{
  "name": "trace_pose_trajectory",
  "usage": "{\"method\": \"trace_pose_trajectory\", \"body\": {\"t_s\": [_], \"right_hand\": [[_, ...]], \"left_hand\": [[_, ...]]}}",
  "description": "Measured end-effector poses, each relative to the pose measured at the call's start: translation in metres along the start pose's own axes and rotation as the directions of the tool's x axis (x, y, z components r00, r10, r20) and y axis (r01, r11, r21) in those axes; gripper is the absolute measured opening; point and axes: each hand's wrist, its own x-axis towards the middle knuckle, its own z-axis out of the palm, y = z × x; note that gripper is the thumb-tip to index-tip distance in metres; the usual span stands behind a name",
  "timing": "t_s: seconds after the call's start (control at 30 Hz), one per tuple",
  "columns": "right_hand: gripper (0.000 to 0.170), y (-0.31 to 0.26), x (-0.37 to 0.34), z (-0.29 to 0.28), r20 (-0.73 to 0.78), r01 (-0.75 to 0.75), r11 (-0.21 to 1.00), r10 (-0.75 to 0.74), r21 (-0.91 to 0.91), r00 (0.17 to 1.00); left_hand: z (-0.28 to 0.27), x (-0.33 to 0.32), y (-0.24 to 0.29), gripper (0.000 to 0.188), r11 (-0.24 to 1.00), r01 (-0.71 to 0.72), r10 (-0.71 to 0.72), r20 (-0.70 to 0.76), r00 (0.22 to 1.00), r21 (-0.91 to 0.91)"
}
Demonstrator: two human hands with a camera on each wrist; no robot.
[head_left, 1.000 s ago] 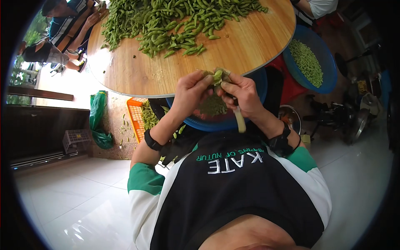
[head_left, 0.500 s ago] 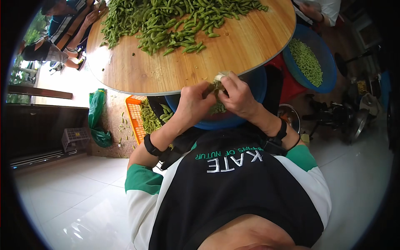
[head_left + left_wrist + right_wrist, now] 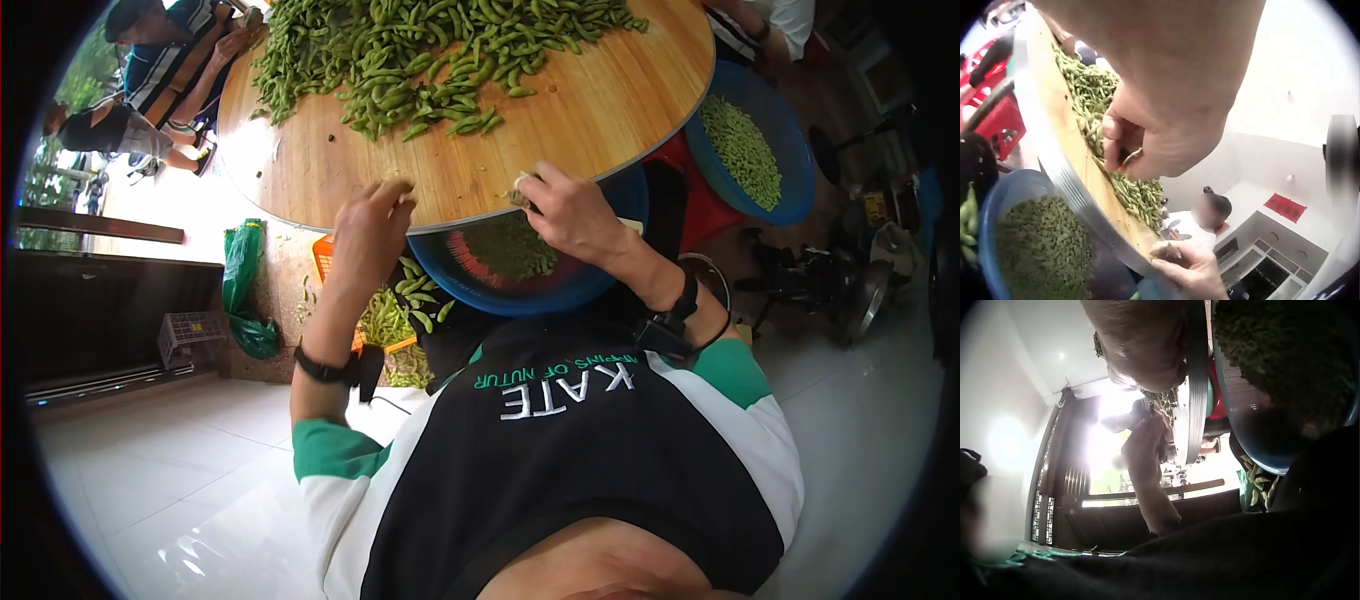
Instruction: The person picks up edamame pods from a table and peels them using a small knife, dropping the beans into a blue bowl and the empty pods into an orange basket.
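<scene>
Over the near edge of the wooden table (image 3: 590,120), both hands are apart. The left hand (image 3: 370,228) is at the edge's left part, its fingers bent inward; a thin pale edge shows at the fingertips in the left wrist view. Farther right, the right hand (image 3: 575,215) has curled fingers, with a tan, grey-brown covering or scrap (image 3: 1169,251) at the fingertips; I cannot tell whether either hand holds a pod. Below them stands a blue basin (image 3: 480,300) of shelled green beans (image 3: 1047,244). Green soybean pods (image 3: 440,60) lie heaped across the table.
An orange crate (image 3: 322,258) and loose pods (image 3: 425,290) are left of the basin. A green bag (image 3: 242,290) lies beyond the crate. At right, another blue basin (image 3: 790,140) of beans stands by a red stool (image 3: 700,215). Other people (image 3: 180,60) sit around the table.
The hands were together over the basin, working a green pod a second ago. The left hand has moved off to the left, while the right stays near its place above the table edge.
</scene>
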Motion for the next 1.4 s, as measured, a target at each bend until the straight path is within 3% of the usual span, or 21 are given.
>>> {"method": "trace_pose_trajectory", "body": {"t_s": [0.07, 0.13, 0.2, 0.33, 0.4, 0.43, 0.47, 0.5, 0.53, 0.6, 0.63, 0.7, 0.77, 0.93, 1.03, 1.1, 1.2, 1.33, 1.4], "right_hand": [[0.020, -0.005, -0.001, -0.005, 0.133, -0.002, 0.998, 0.011, -0.070, 0.991], [0.019, -0.007, -0.007, -0.011, 0.147, 0.026, 0.999, -0.022, -0.027, 0.989], [0.017, -0.009, -0.011, -0.017, 0.164, 0.053, 0.998, -0.056, 0.023, 0.985], [0.017, -0.004, -0.018, -0.017, 0.029, 0.071, 0.985, -0.077, 0.159, 0.997], [0.019, -0.005, -0.019, -0.016, -0.049, 0.086, 0.974, -0.077, 0.209, 0.996], [0.023, -0.010, -0.017, -0.017, 0.056, -0.207, 0.837, 0.207, 0.507, 0.977], [0.026, -0.013, -0.015, -0.019, 0.241, -0.455, 0.537, 0.421, 0.710, 0.874], [0.034, -0.010, -0.012, -0.021, 0.313, -0.510, 0.495, 0.428, 0.704, 0.848], [0.034, -0.009, -0.010, -0.020, 0.310, -0.509, 0.491, 0.431, 0.707, 0.847], [0.035, -0.009, -0.006, -0.017, 0.448, -0.542, 0.138, 0.417, 0.829, 0.791], [0.035, -0.010, -0.004, -0.014, 0.447, -0.541, 0.136, 0.417, 0.830, 0.791], [0.036, -0.012, -0.002, -0.009, 0.407, -0.453, 0.032, 0.383, 0.891, 0.829], [0.035, -0.014, -0.003, -0.006, 0.410, -0.455, 0.047, 0.359, 0.889, 0.839], [0.032, -0.017, -0.010, 0.003, 0.411, -0.446, 0.050, 0.308, 0.894, 0.858], [0.030, -0.025, -0.012, 0.005, 0.396, -0.411, -0.027, 0.334, 0.911, 0.855], [0.026, -0.026, -0.012, 0.005, 0.429, -0.388, -0.183, 0.352, 0.903, 0.832], [0.026, -0.024, -0.015, 0.006, 0.401, -0.341, -0.225, 0.333, 0.913, 0.853], [0.029, -0.023, -0.015, 0.005, 0.410, -0.342, -0.240, 0.356, 0.909, 0.840], [0.029, -0.022, -0.016, 0.007, 0.396, -0.354, -0.178, 0.382, 0.918, 0.835]], "left_hand": [[0.021, 0.035, 0.003, 0.013, 0.996, -0.075, 0.071, -0.101, 0.992, -0.037], [0.048, 0.066, -0.004, 0.014, 0.991, -0.111, 0.099, -0.156, 0.983, -0.072], [0.072, 0.087, -0.017, 0.017, 0.967, -0.230, 0.250, -0.223, 0.942, 0.112], [0.082, 0.100, -0.022, 0.016, 0.975, -0.214, 0.221, -0.243, 0.945, 0.055], [0.074, 0.093, -0.016, 0.011, 0.978, -0.019, 0.001, -0.087, 0.996, -0.207], [0.072, 0.089, -0.013, 0.011, 0.979, -0.025, 0.009, -0.084, 0.996, -0.200], [0.070, 0.083, -0.009, 0.009, 0.868, 0.102, -0.120, -0.005, 0.993, -0.486], [0.068, 0.077, -0.006, 0.009, 0.661, 0.230, -0.219, 0.110, 0.970, -0.714], [0.063, 0.072, 0.000, 0.009, 0.665, 0.231, -0.216, 0.114, 0.970, -0.710], [0.054, 0.060, 0.014, 0.008, 0.376, 0.406, -0.213, 0.349, 0.913, -0.833], [0.057, 0.053, 0.022, 0.006, 0.271, 0.439, -0.292, 0.362, 0.885, -0.857], [0.063, 0.045, 0.034, 0.006, 0.199, 0.435, -0.306, 0.366, 0.879, -0.878], [0.070, 0.039, 0.032, 0.008, 0.093, 0.454, -0.294, 0.411, 0.863, -0.886], [0.076, 0.031, 0.047, 0.008, 0.079, 0.418, -0.340, 0.370, 0.865, -0.905], [0.085, 0.029, 0.042, 0.007, 0.131, 0.320, -0.305, 0.269, 0.914, -0.938], [0.088, 0.028, 0.047, 0.008, 0.138, 0.268, -0.326, 0.212, 0.921, -0.953], [0.085, 0.024, 0.047, 0.008, 0.180, 0.241, -0.272, 0.187, 0.944, -0.954], [0.085, 0.022, 0.048, 0.009, 0.217, 0.227, -0.268, 0.166, 0.949, -0.949], [0.086, 0.022, 0.048, 0.011, 0.146, 0.228, -0.238, 0.190, 0.953, -0.963]]}}
